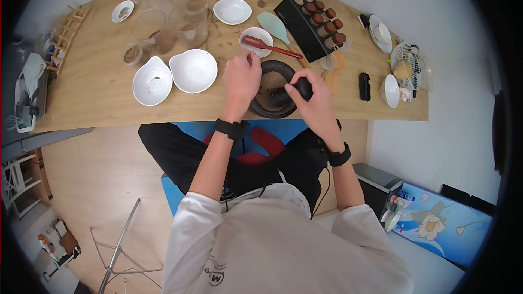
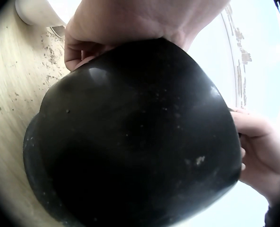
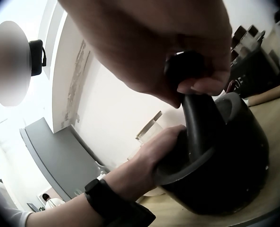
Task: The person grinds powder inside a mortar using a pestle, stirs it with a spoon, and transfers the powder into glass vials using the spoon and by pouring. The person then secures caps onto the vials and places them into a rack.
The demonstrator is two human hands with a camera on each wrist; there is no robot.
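Note:
A dark stone mortar (image 1: 271,114) stands near the front edge of the table, with brown powder (image 1: 272,80) in its bowl. My right hand (image 1: 316,103) grips the knob end of a black pestle (image 3: 201,125), which slants down into the mortar. At the mortar's left side, my left hand (image 1: 242,77) holds the rim with curled fingers; in the right wrist view it reaches over that edge. The pestle's lower tip is hidden inside the bowl. Seen from the left wrist, the mortar's smooth outer wall (image 2: 140,137) fills most of the view.
A red-handled utensil (image 1: 272,48) lies across a small bowl (image 1: 263,33) behind the mortar. Beside it are a pale green spatula (image 1: 273,26) and a black rack (image 1: 299,30) of corked tubes. Two white bowls (image 1: 193,72) and several glass jars (image 1: 150,27) stand to the left.

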